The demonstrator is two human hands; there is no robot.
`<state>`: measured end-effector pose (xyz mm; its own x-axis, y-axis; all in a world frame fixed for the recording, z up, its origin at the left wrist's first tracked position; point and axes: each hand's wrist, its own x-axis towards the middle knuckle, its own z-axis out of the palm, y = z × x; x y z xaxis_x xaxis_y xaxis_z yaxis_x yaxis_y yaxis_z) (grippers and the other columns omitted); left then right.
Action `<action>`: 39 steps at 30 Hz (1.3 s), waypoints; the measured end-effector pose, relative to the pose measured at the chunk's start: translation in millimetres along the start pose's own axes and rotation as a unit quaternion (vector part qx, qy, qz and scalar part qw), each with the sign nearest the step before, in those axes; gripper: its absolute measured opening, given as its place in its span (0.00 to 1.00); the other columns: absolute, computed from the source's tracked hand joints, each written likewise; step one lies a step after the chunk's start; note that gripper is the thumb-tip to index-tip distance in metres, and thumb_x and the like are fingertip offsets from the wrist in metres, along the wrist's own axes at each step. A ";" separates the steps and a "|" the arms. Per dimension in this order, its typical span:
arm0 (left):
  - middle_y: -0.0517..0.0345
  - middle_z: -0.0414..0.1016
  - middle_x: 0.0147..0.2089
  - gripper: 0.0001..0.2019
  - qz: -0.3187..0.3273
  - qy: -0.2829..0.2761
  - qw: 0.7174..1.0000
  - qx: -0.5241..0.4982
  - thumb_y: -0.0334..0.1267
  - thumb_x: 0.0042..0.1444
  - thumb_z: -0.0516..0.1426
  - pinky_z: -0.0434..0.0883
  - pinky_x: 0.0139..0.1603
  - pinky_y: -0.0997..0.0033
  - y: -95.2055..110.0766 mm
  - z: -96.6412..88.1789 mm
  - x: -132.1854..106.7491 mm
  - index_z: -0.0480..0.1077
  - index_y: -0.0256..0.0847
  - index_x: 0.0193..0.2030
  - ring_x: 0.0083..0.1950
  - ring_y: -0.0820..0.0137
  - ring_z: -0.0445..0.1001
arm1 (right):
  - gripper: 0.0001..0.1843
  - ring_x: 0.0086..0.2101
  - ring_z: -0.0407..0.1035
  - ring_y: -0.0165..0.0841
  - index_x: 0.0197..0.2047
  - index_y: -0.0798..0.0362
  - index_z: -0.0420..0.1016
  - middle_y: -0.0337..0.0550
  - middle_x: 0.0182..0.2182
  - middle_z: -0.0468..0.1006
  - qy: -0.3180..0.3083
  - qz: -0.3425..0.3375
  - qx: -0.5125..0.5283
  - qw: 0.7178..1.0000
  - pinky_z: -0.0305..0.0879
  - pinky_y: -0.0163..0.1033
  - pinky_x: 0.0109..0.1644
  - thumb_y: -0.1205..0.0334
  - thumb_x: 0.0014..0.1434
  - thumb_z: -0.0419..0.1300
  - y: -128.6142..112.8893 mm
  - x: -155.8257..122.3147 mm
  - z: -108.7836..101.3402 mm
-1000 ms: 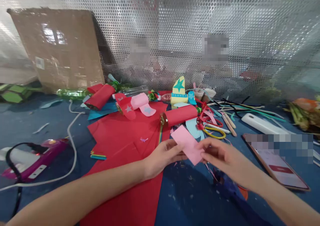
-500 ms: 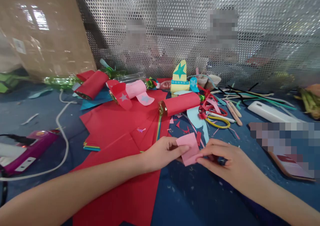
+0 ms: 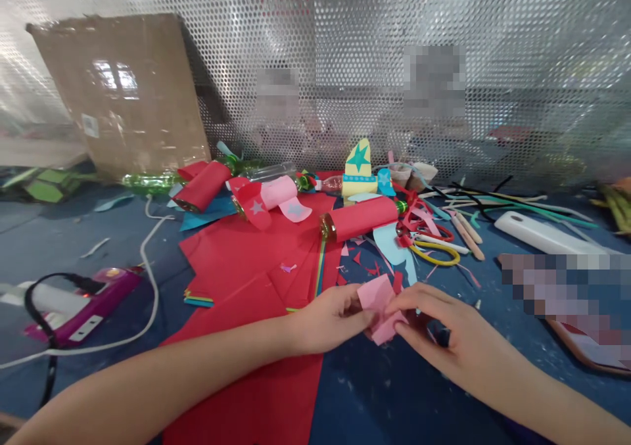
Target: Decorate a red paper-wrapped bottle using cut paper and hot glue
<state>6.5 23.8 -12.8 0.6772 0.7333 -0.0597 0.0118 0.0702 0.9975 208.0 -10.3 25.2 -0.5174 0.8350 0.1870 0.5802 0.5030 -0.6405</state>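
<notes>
A small piece of pink paper [image 3: 377, 295] is held between my two hands over the blue table. My left hand [image 3: 335, 320] pinches its left side, thumb in front and the other fingers mostly hidden behind. At its lower right, a part of the paper is bent over, and the thumb and fingertips of my right hand [image 3: 438, 327] grip it there. Just beyond the hands lies a bottle wrapped in red paper [image 3: 362, 219], with red and pink scraps [image 3: 357, 257] around it. Under my left forearm are large red paper sheets [image 3: 246, 359].
Paper-covered bottles, one with a yellow fin [image 3: 359, 159], line the back before a perforated metal panel [image 3: 345, 57]. Yellow-handled scissors [image 3: 436, 253], a white glue gun-like tool [image 3: 537, 231] and a phone [image 3: 582, 333] lie right. A purple power strip [image 3: 93, 307] with cables sits left.
The pink paper's lower right part is now bent over further, with my right fingers pressed more onto it. The view has tilted up and turned left, so the scene sits lower and further right.
</notes>
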 end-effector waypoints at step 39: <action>0.53 0.78 0.39 0.17 -0.011 0.083 0.983 -0.162 0.40 0.43 0.68 0.70 0.46 0.69 8.8 -1.4 5.2 0.74 0.36 0.39 0.39 0.70 0.76 | 0.09 0.33 0.73 0.31 0.42 0.50 0.71 0.42 0.37 0.79 0.052 0.010 -0.028 0.998 0.69 0.35 0.34 0.67 0.59 0.52 4.3 3.1 2.5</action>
<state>9.1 29.2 -4.4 0.5492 0.8279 -0.1140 -0.2286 0.2800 0.9324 207.4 -6.1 21.2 -0.4397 0.8619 0.2525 0.6258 0.4957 -0.6022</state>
